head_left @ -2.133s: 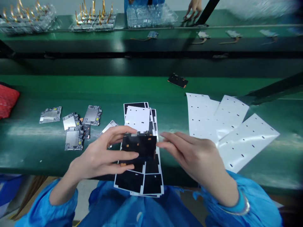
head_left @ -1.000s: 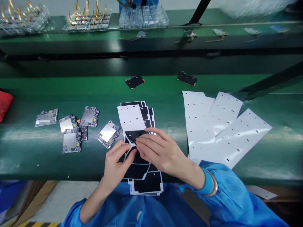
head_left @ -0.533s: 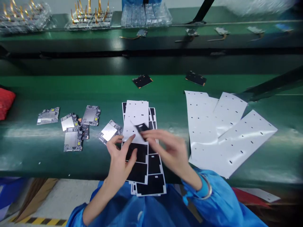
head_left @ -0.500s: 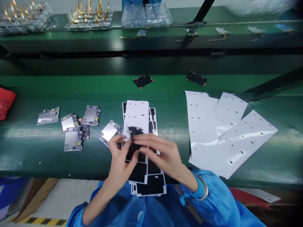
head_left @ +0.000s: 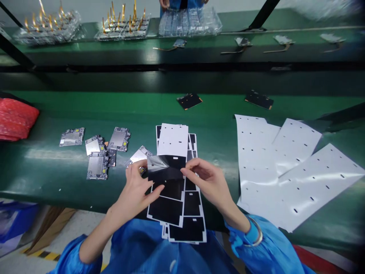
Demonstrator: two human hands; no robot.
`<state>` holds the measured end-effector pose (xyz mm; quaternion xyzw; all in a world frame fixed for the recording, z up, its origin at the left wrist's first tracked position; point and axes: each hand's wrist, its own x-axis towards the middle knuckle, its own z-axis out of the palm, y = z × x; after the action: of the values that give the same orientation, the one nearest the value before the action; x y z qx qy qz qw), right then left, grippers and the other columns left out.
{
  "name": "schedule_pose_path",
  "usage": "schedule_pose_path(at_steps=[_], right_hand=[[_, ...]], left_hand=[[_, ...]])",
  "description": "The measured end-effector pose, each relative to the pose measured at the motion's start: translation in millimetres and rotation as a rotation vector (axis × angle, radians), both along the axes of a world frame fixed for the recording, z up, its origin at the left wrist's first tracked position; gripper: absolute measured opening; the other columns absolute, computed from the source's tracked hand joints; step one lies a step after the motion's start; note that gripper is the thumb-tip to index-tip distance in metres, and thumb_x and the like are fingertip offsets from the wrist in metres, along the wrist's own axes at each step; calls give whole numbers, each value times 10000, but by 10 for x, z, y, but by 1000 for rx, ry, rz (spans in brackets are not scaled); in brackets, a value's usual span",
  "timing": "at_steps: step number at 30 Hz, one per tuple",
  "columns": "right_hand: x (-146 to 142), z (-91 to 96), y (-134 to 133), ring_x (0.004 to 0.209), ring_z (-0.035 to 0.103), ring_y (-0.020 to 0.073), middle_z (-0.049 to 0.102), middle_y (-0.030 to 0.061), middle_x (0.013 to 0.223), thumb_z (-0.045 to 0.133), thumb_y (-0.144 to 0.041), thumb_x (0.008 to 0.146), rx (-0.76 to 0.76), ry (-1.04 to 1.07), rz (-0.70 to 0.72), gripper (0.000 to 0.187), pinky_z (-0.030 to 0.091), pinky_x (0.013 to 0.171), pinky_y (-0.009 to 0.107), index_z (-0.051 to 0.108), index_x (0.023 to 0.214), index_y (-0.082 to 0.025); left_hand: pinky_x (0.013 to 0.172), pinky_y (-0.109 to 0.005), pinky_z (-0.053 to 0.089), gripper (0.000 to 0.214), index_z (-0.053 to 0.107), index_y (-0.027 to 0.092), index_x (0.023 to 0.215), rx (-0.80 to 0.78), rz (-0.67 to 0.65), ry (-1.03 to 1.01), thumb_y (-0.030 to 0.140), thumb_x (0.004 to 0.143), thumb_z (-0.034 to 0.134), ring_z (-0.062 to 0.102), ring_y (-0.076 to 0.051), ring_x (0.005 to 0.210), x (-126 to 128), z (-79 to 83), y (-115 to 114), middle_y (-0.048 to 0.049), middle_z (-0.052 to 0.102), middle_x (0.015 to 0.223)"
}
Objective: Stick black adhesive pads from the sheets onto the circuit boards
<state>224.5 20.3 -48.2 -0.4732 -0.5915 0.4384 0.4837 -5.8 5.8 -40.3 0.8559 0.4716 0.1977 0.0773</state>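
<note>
Left hand (head_left: 133, 195) and right hand (head_left: 209, 185) have drawn apart since the moment before, a glossy black film (head_left: 164, 168) now held taut between them; the left grips its left end, while the right pinches its other end in its fingertips (head_left: 186, 172); the film sits over a stack of black sheets on white backing (head_left: 176, 201), lying on the table (head_left: 85, 108) directly before the wearer, with a white liner piece (head_left: 172, 140) on the stack's far end; circuit boards with metal shields (head_left: 118, 139) lie just left of the stack, some overlapping; three punched white liner sheets (head_left: 296, 175) overlap to its right; one small black piece (head_left: 189, 101) and another (head_left: 259, 99) lie farther out on the sheen of green surface; a red padded item (head_left: 17, 118) sits at the left edge; beyond, a second green table (head_left: 199, 53) carries trays of gold flex cables (head_left: 122, 26) and clear plastic trays (head_left: 189, 23), with a co-worker's hand (head_left: 164, 3) at the top edge; below, a pale floor (head_left: 82, 232) bears yellow-and-black hazard tape (head_left: 42, 255); the wearer's blue smock (head_left: 142, 247) shows a metal bangle (head_left: 255, 233) at the right wrist.
</note>
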Motion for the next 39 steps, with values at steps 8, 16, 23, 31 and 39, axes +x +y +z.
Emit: schedule_pose_path(at_steps=[8, 16, 23, 31, 39], right_hand=[[241, 115, 2, 866, 632, 187, 632, 60, 942, 665, -60, 876, 703, -715, -228, 214, 574, 707, 327, 618, 1002, -226], [428, 161, 7, 720, 623, 152, 661, 7, 789, 651, 13, 847, 676, -619, -236, 267, 530, 639, 299, 639, 956, -231], [412, 160, -8, 644, 643, 133, 688, -24, 729, 758, -251, 831, 133, -203, -362, 81, 540, 602, 275, 686, 796, -240], [353, 277, 93, 563, 611, 114, 663, -26, 659, 820, -293, 760, 30, -4, -318, 148, 503, 515, 235, 692, 729, -228], [143, 605, 94, 1157, 689, 278, 729, 8, 781, 789, -255, 814, 93, 173, -111, 176, 601, 855, 411, 642, 716, -243]], left_hand=[[856, -511, 503, 513, 585, 49, 1167, 99, 488, 337, 506, 950, 497, 600, -386, 1004, -622, -242, 777, -242, 640, 1056], [830, -430, 527, 432, 606, 104, 1210, -31, 429, 205, 367, 1003, 332, 655, -316, 921, -766, -163, 1002, -176, 684, 1000], [1053, -555, 429, 890, 457, 45, 1423, -64, 519, 150, 617, 787, 701, 516, -430, 1231, -701, -257, 1005, -261, 544, 1285], [1026, -583, 459, 911, 324, 119, 1526, -89, 480, -10, 325, 731, 718, 539, -391, 1193, -624, -194, 966, -193, 571, 1227], [991, -441, 580, 975, 237, 293, 1595, 61, -80, -505, 295, 783, 775, 596, -284, 1222, -138, 359, 328, -118, 581, 1359]])
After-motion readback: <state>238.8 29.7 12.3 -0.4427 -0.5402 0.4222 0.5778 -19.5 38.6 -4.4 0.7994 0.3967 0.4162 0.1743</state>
